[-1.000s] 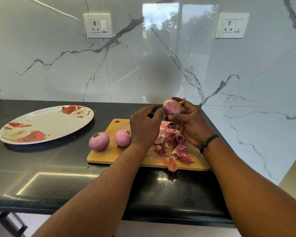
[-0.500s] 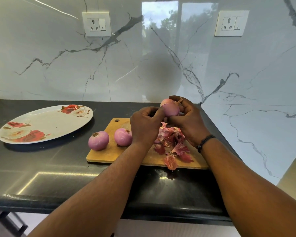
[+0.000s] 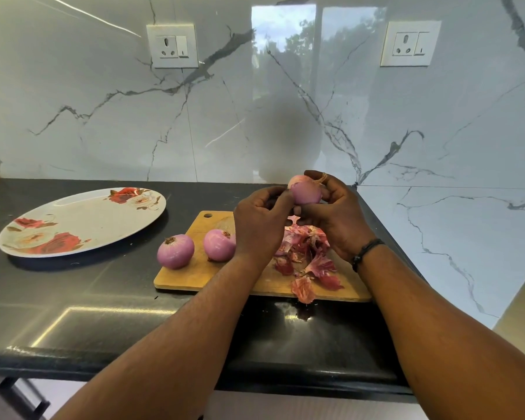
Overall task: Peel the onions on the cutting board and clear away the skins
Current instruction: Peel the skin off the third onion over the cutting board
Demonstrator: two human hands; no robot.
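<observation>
Two peeled onions [image 3: 175,251] [image 3: 219,245] lay at centre frame on the cutting board [image 3: 194,272], left of the skins [image 3: 308,262]. A third onion [image 3: 305,192] was held above the board, gripped by the right hand [image 3: 337,216], its fingers curled round it, while the left hand [image 3: 259,221] pinched at its side. Peeling was judged nearly complete: the dry tip remained to be stripped, and the skins cleared from the desk [image 3: 73,292].

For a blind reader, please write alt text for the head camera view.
Two hands, left hand and right hand, hold an onion above a wooden cutting board with two peeled onions and a pile of skins.
</observation>
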